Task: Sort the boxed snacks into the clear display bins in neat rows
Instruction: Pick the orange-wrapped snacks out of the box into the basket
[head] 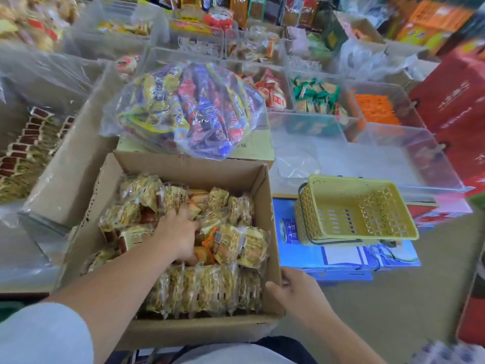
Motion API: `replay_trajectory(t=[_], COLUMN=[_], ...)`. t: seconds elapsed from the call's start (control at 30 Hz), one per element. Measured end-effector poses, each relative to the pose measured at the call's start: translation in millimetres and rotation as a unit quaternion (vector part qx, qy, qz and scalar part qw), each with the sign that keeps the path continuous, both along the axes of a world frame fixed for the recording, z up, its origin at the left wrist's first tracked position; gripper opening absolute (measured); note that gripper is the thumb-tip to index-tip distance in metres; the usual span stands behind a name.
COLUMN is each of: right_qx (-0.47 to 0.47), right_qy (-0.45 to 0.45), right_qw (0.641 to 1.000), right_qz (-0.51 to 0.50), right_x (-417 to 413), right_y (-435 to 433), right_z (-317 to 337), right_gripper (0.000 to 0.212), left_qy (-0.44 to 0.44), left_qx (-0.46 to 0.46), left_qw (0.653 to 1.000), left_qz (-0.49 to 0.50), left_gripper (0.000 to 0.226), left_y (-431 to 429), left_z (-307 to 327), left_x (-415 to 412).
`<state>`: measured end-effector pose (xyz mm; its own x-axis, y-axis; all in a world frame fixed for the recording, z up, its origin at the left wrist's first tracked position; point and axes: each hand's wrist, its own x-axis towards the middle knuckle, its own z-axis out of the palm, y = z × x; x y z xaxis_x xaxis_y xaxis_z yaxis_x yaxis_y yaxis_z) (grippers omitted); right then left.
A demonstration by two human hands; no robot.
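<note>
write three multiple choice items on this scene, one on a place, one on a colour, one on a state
1. Where does the plastic basket stand?
A. inside the cardboard box
B. on the blue boxes to the right of the cardboard box
C. hanging from a hook

2. What colour is the plastic basket?
A. red
B. yellow
C. green

3. What is the right hand doing?
A. gripping the right rim of the cardboard box
B. lifted clear of everything
C. resting inside the plastic basket

Answers:
1 B, the basket sits on top of the blue boxes, beside the cardboard box.
2 B, its lattice walls and rim are yellow.
3 A, the thumb lies inside the rim and the fingers wrap the outside.
</note>
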<state>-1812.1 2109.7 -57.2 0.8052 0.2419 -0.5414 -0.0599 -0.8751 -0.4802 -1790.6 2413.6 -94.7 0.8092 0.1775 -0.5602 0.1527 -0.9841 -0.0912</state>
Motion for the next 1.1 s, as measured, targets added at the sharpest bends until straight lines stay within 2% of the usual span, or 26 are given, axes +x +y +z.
replay_trajectory(t=[0.1,0.17,0.3,0.43,0.5,0.6,0.7,0.77,0.83,0.9,0.93,1.0,1.07,1.1], right_qx=[0.034,0.031,0.049,0.062,0.074,0.081,0.037,-0.012,-0.070,-0.129,-0.158,-0.200,-0.228,-0.241], right_qy=[-0.027,-0.103,-0.249,-0.311,-0.317,-0.283,-0.206,-0.170,-0.145,-0.130,-0.134,-0.152,-0.161,-0.164], right_qw=[0.998,0.992,0.967,0.946,0.939,0.937,0.936,0.918,0.881,0.836,0.812,0.779,0.772,0.768], right_qz=[-0.047,-0.061,-0.032,0.066,0.113,0.189,0.284,0.358,0.444,0.517,0.546,0.575,0.571,0.570], right_x=[-4,-2,15,39,52,72,85,87,84,79,77,74,75,75], right_y=[-1,-1,15,49,69,100,132,152,170,187,194,205,212,215], right_z=[5,9,30,50,55,54,46,37,26,14,9,0,-9,-13], right_gripper=[0.044,0.059,0.051,0.042,0.039,0.037,0.040,0.039,0.037,0.031,0.027,0.026,0.031,0.035], left_qy=[-0.001,0.001,-0.012,-0.097,-0.157,-0.217,-0.254,-0.302,-0.366,-0.428,-0.455,-0.489,-0.483,-0.481], left_qx=[-0.013,-0.032,-0.064,-0.130,-0.157,-0.190,-0.227,-0.237,-0.252,-0.302,-0.340,-0.448,-0.540,-0.561], left_qw=[1.000,0.999,0.996,0.986,0.972,0.949,0.925,0.900,0.855,0.779,0.726,0.583,0.450,0.408], left_qz=[0.022,0.041,0.054,0.044,0.072,0.127,0.166,0.208,0.267,0.344,0.387,0.469,0.522,0.536], left_gripper=[0.103,0.103,0.096,0.053,0.038,0.035,0.034,0.033,0.035,0.040,0.043,0.052,0.064,0.066], left_y=[2,4,13,21,24,30,36,40,47,53,54,52,48,47], left_z=[-14,-18,-17,2,13,30,44,54,62,70,73,73,67,62], left_x=[1,0,-9,-24,-32,-48,-71,-85,-101,-121,-131,-153,-173,-182])
